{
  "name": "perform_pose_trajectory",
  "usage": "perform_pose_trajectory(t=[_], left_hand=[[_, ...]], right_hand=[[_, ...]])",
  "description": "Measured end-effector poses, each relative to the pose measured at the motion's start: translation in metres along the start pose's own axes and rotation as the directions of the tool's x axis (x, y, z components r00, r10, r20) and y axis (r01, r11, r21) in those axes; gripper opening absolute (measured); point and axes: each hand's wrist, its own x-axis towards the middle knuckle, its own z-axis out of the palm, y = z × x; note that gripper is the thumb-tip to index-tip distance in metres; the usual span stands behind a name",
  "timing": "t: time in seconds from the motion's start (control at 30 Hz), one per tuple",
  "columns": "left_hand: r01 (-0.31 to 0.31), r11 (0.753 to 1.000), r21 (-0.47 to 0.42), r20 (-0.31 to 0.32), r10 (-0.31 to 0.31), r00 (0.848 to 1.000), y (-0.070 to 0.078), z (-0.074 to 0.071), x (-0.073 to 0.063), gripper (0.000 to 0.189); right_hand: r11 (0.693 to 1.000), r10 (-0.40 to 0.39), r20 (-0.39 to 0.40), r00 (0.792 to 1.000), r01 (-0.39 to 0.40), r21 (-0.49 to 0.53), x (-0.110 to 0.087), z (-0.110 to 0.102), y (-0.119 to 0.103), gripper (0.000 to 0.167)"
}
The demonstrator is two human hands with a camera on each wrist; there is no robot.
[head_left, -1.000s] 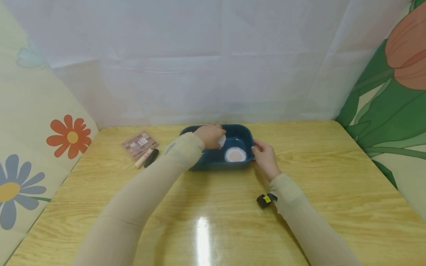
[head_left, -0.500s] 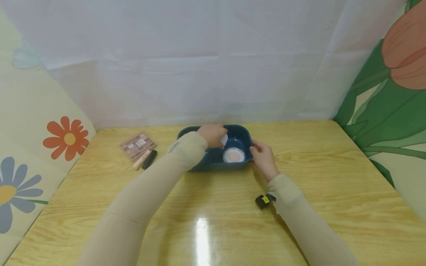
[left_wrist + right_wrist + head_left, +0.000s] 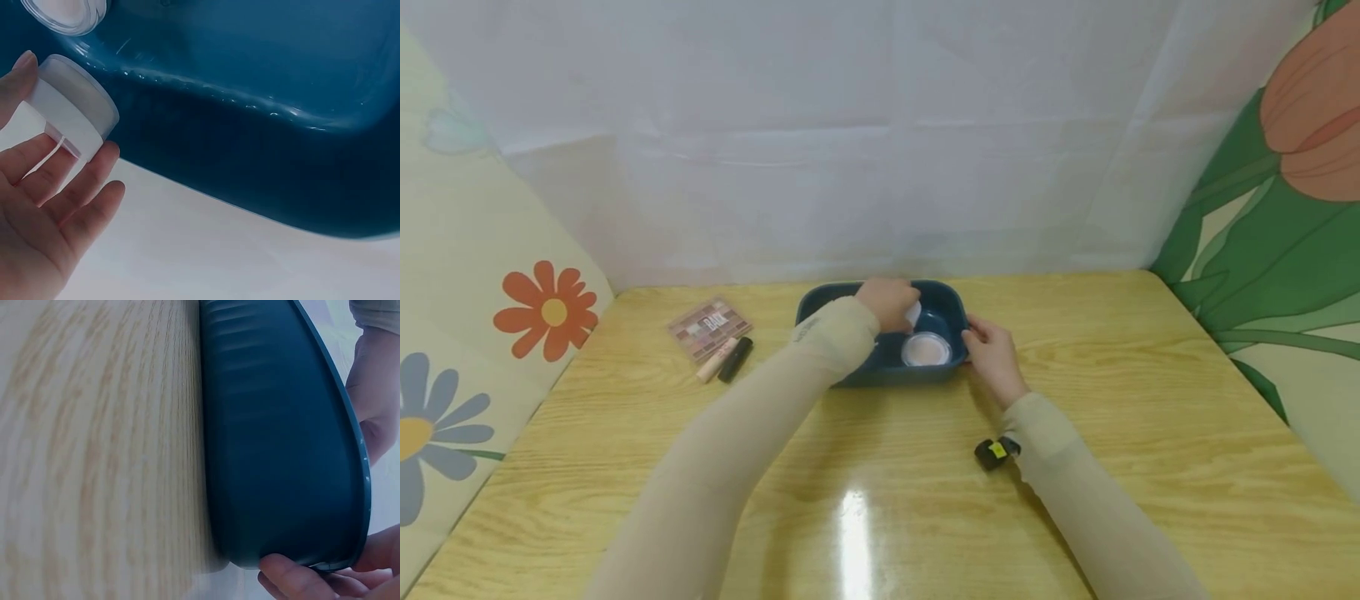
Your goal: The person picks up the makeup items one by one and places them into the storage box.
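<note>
My left hand (image 3: 887, 304), edged rightward, pinches the white jar (image 3: 74, 109), not yet set down; my right hand (image 3: 996, 358) grips the basin (image 3: 281, 437).

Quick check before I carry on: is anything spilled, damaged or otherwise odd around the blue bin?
Nothing is plainly spilled or damaged. The blue bin shows pale specks along its rim in the right wrist view, odd against the dark blue; scuffs or glints, I can't tell. The white container in the left hand looks intact.
</note>
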Motion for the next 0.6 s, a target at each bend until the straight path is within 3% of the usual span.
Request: perform_pose_trajectory(t=[0.6], left_hand=[[0.011, 0.999, -0.051, 0.127, -0.005, 0.992, 0.007, -0.001, 0.015, 0.053]], right_hand=[[1.000, -0.007, -0.015, 1.000, 0.007, 0.008, 0.000, 0.002, -0.001, 0.042]])
